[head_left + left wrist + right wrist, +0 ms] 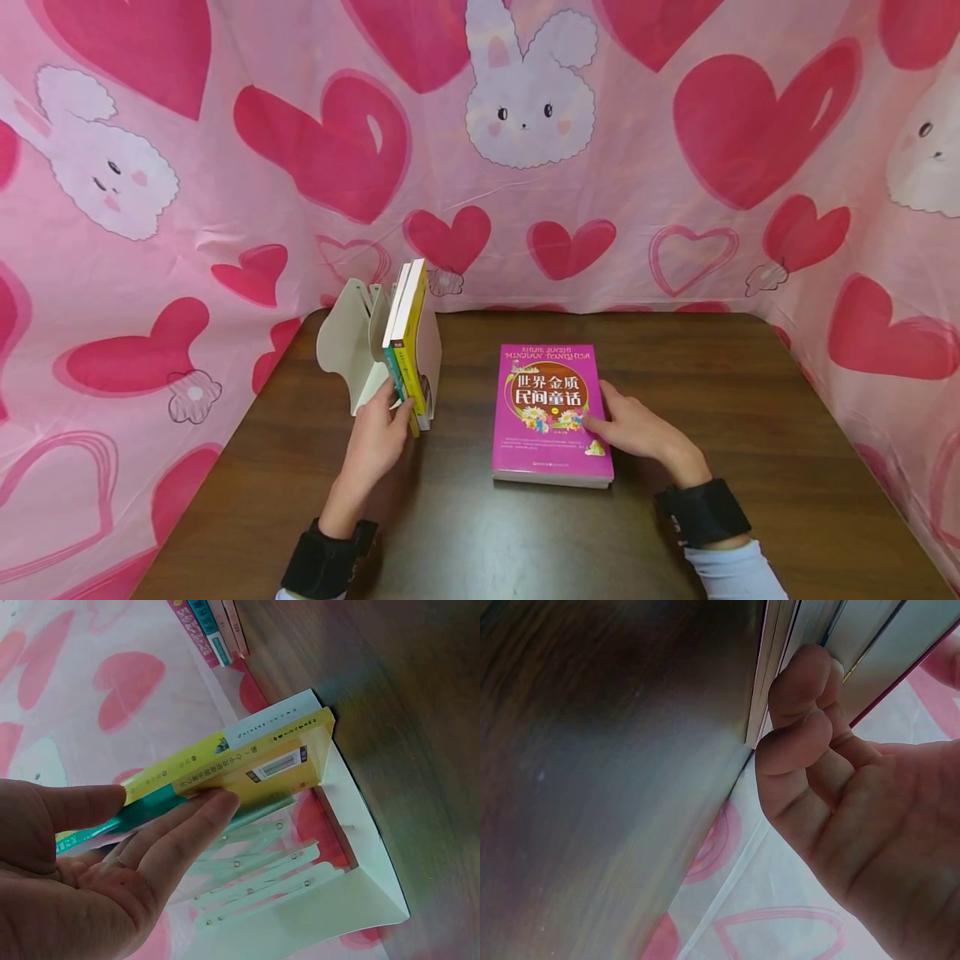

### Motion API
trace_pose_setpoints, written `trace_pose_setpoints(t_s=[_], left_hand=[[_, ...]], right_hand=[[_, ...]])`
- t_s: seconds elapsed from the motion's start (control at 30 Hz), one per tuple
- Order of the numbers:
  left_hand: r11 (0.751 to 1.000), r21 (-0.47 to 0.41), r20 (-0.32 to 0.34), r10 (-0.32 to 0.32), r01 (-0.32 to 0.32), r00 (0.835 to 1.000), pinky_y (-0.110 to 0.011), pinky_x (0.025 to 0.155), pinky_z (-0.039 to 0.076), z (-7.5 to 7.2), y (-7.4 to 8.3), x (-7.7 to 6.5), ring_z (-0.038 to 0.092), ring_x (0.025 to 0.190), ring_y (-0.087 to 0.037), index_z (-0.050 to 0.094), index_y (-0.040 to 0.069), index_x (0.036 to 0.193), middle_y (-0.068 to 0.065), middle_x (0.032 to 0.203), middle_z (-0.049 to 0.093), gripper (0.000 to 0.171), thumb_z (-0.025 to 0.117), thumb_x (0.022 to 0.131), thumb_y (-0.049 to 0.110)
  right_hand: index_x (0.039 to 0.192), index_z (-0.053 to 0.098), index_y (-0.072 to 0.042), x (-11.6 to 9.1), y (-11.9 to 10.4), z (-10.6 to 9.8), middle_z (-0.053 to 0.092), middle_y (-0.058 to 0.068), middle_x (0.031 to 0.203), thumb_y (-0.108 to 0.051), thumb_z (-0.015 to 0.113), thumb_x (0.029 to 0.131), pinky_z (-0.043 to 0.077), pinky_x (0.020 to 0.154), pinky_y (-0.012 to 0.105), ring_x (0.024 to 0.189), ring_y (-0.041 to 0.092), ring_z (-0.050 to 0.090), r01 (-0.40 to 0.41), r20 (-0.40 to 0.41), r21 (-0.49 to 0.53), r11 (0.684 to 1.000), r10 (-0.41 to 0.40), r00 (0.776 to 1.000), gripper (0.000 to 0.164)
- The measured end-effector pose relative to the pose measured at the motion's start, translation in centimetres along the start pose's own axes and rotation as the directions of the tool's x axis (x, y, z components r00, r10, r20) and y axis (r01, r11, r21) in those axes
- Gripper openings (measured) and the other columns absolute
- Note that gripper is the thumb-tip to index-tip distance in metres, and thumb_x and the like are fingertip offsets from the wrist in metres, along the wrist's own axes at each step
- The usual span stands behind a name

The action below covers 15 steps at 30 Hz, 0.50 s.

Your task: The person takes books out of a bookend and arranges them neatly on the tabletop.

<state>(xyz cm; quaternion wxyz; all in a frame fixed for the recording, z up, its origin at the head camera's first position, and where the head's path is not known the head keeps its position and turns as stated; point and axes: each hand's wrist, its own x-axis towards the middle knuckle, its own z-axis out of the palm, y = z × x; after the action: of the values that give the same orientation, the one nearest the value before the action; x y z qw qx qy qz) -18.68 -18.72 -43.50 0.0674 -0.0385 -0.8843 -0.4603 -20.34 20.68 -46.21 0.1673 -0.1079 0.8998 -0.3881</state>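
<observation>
My left hand (380, 432) pinches the near edges of a pair of thin upright books (409, 350), one with yellow on its cover and a teal strip. They stand in the right-hand end of a pale folding bookend (352, 333). In the left wrist view, the thumb lies on one side of the books (247, 735) and the fingers on the other. Farther right, a pink storybook (551, 458) lies flat on top of a stack. My right hand (633, 421) grips its right side, thumb on the cover, curled fingers (795, 750) against the stack's edge.
Both the bookend and the stack stand on a dark brown wooden table (465, 533). Pink cloth (630, 183) with hearts and rabbits hangs behind the table and along its sides. Other spines (210, 634) of the stack show in the left wrist view.
</observation>
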Motion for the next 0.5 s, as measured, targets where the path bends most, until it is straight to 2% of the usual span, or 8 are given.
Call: trace_pose_setpoints(t_s=[0.1,0.23,0.5], left_hand=[[1.000,0.010,-0.002,0.000,0.000,1.000,-0.058,0.091,0.058,0.0,0.1,-0.1,0.063,0.124,-0.047,0.050,-0.004,0.146,-0.035,0.141,0.062,0.046,0.062,0.102,0.005],[1.000,0.021,0.010,0.002,-0.002,1.000,-0.061,0.092,0.058,0.0,0.0,0.4,0.062,0.125,-0.050,0.045,-0.001,0.149,-0.035,0.142,0.061,0.054,0.067,0.101,0.010],[1.000,-0.014,0.112,-0.021,0.022,0.994,-0.067,0.094,0.054,0.0,-0.9,1.3,0.058,0.129,-0.052,0.029,0.005,0.157,-0.034,0.149,0.054,0.069,0.068,0.102,0.017]], right_hand=[[0.160,0.017,0.007,0.0,0.0,0.0,0.063,0.023,0.134,-0.043,0.067,0.099,0.047,0.108,0.070,0.116,0.033,0.061,0.007,-0.001,-0.006,1.000,-0.007,1.000,0.094],[0.160,0.016,0.007,0.1,0.0,-0.1,0.063,0.023,0.134,-0.043,0.067,0.098,0.048,0.107,0.069,0.116,0.033,0.061,0.008,-0.001,-0.003,1.000,-0.008,1.000,0.094],[0.160,0.015,0.008,0.1,-0.1,0.0,0.062,0.025,0.136,-0.043,0.067,0.098,0.047,0.108,0.070,0.119,0.035,0.060,0.000,0.004,-0.004,1.000,0.000,1.000,0.096]])
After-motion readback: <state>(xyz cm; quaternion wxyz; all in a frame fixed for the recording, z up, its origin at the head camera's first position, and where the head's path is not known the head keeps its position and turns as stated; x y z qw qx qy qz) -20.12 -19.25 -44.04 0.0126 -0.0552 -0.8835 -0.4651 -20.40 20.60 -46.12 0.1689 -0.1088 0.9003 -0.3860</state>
